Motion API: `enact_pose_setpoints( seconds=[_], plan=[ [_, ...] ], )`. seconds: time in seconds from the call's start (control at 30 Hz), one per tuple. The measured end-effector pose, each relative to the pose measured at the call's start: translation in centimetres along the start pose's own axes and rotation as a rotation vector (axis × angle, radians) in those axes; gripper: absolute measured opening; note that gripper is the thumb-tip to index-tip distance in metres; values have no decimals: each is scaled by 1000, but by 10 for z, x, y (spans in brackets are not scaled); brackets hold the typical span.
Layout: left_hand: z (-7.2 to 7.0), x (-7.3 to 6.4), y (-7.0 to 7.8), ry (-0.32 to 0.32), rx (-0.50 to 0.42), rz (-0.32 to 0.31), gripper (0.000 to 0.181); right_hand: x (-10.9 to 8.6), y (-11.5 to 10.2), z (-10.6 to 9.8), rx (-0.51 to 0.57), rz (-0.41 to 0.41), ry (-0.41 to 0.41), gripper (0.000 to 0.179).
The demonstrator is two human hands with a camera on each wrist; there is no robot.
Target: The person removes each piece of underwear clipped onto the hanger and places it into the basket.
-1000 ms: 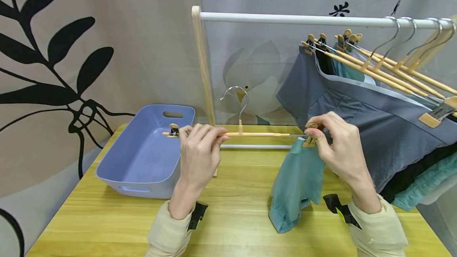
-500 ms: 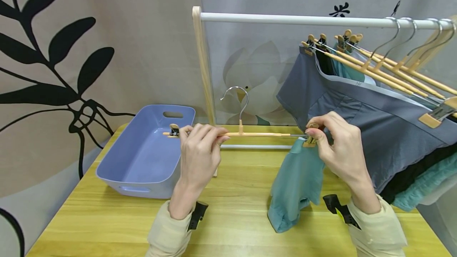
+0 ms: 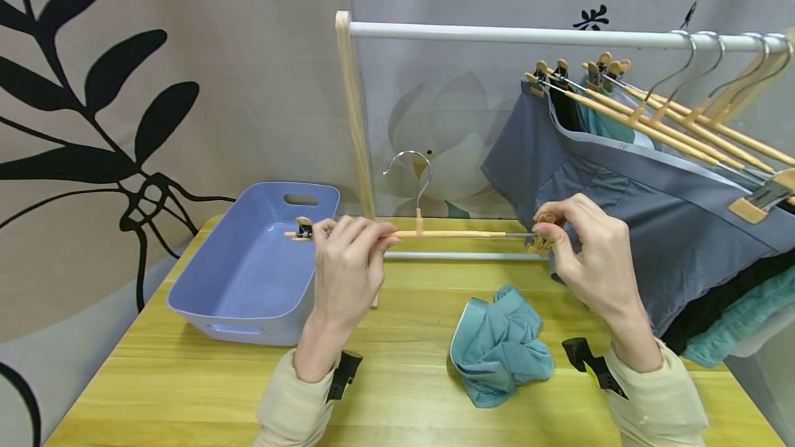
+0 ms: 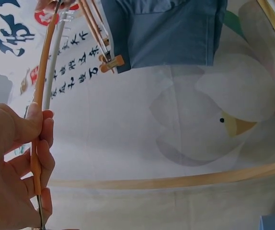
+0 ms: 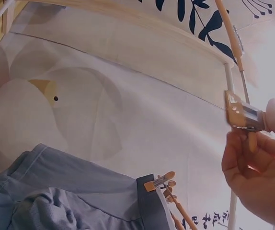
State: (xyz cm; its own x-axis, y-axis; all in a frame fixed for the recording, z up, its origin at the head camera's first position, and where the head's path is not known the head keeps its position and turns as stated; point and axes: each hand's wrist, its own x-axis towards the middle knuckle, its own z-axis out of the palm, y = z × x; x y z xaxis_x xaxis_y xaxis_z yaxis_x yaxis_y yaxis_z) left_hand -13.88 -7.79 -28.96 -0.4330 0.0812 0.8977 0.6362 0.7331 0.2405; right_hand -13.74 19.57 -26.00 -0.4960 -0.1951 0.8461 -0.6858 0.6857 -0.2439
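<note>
My left hand (image 3: pixel 349 261) grips the wooden bar of a clip hanger (image 3: pixel 459 234), its metal hook pointing up. At the hanger's right end my right hand (image 3: pixel 586 254) pinches a clip (image 3: pixel 539 241) between thumb and fingers. The right wrist view shows this clip (image 5: pixel 240 115) with no cloth in it. Below the hanger a teal garment (image 3: pixel 499 347) lies crumpled on the wooden table (image 3: pixel 397 392). The hanger's left clip (image 3: pixel 303 227) sticks out past my left hand, over the basket's edge in the head view.
A blue plastic basket (image 3: pixel 242 261) stands at the left. Behind the hands is a rack with a white rail (image 3: pixel 497 33). Several clip hangers hang at its right end, carrying blue-grey shorts (image 3: pixel 596 178) in front and other garments behind. A printed curtain (image 3: pixel 261 88) forms the backdrop.
The teal garment hung from the right clip in the earlier frames. It has dropped out and now lies bunched on the table. Both hands have stayed in place on the hanger.
</note>
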Motion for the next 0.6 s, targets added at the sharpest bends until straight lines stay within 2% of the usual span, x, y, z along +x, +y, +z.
enact_pose_setpoints(
  seconds=[0.2, 0.27, 0.37, 0.47, 0.53, 0.6],
  plan=[
    [0, -1, -1, -14, 9, -5, 11, -3, 2, 2, 22, 23, -77, 8],
    [0, -2, -2, -18, 11, -8, 10, -4, 1, 2, 11, 33, -99, 7],
    [1, -3, -3, -31, 26, -10, 11, -5, -2, 5, -49, 35, -97, 16],
    [2, -3, -3, -41, 47, 2, 12, -4, -7, 12, -142, -53, -36, 29],
    [5, -3, -2, -45, 64, 25, 12, -3, -11, 18, -180, -161, 23, 36],
    [7, -4, 0, -47, 72, 50, 10, -3, -16, 26, -203, -270, 42, 38]
  ],
)
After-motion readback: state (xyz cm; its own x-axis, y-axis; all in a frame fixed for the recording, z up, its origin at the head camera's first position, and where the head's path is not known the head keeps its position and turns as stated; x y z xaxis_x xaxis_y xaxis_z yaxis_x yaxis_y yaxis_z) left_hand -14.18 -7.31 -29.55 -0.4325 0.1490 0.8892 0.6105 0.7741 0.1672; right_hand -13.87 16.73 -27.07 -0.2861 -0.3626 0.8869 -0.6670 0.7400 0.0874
